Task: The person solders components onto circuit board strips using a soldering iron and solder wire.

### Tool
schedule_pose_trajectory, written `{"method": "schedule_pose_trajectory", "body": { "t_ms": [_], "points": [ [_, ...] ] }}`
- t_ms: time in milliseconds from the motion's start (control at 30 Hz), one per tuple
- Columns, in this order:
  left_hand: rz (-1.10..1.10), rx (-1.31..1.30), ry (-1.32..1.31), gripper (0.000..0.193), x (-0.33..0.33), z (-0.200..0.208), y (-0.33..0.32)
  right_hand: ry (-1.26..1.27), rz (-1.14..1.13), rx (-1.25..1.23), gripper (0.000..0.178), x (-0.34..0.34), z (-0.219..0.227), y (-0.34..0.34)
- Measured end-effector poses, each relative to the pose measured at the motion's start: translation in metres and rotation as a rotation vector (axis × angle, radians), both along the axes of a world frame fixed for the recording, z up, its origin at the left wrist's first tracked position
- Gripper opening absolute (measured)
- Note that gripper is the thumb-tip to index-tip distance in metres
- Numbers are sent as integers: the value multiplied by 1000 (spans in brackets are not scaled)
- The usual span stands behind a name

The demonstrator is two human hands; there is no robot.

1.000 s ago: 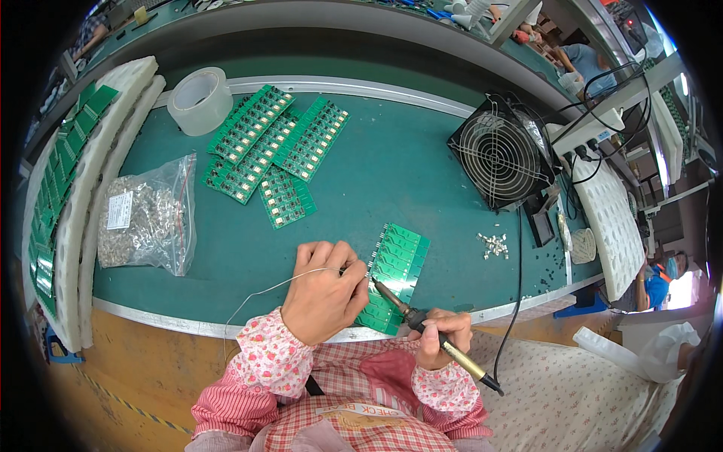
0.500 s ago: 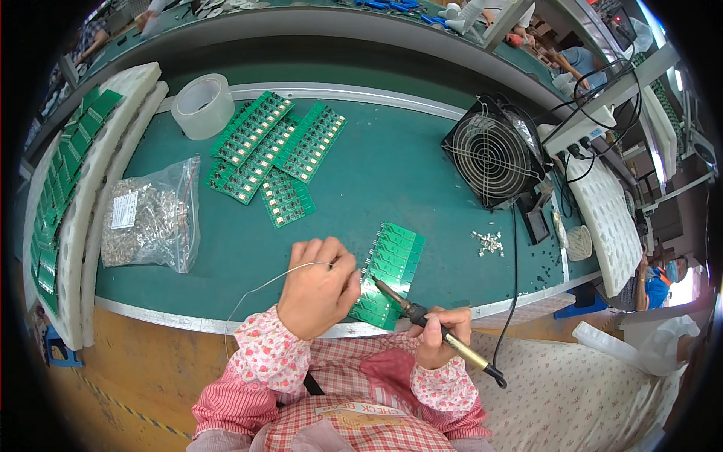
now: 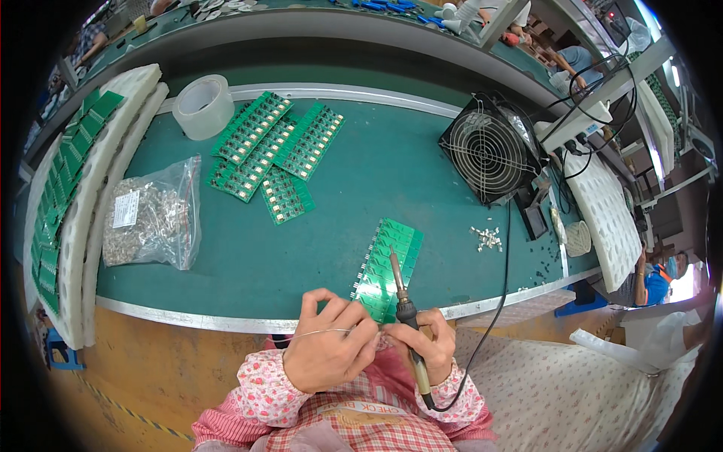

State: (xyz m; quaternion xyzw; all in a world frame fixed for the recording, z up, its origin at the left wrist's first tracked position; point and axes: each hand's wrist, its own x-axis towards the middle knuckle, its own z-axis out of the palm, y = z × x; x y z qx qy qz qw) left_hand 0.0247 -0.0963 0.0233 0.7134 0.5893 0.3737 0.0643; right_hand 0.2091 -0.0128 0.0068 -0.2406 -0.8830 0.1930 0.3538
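A green circuit board panel (image 3: 408, 239) lies on the mat near its front edge, a row of small metal terminals along its left side. My right hand (image 3: 433, 343) grips a soldering iron (image 3: 407, 313), its tip pointing away from me over the panel; whether the tip touches cannot be told. Close beside it, at the panel's near edge, my left hand (image 3: 331, 348) is closed with a thin solder wire (image 3: 320, 331) in its fingers. The fingertips of both hands come together at the panel's near end, and their exact contact there is hidden.
Populated circuit boards (image 3: 260, 151) are piled at the back, near a tape roll (image 3: 203, 108). Left are a bag of metal parts (image 3: 151, 218) and foam trays (image 3: 113, 173) with boards. Right stand a fan (image 3: 486, 154), loose small parts (image 3: 488, 239) and the iron's cord (image 3: 503, 301).
Both hands have drawn back toward me to the panel's near edge. The iron has swung more upright, its tip now farther up the panel. The panel lies nearly where it was.
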Motion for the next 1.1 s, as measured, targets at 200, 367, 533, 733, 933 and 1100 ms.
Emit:
{"method": "schedule_pose_trajectory", "body": {
  "t_ms": [200,367,533,733,933,1100],
  "points": [
    [-6,-43,53,15,-2,-2,-7,-62,62,33,41,1,4,2],
    [62,-90,116,15,-14,0,-13,-145,115,168,38,15,7,17],
    [196,-72,20,17,-18,-16,-18,-57,-126,-3,49,11,0,22],
    [319,-19,-85,14,-19,-19,-5,-87,-109,19,58,1,-13,31],
    [327,-30,-151,12,-27,-15,15,55,-105,-47,55,10,-10,42],
    [320,-46,-252,15,-33,-19,33,445,-175,-384,31,1,-12,24]
  ]
}}
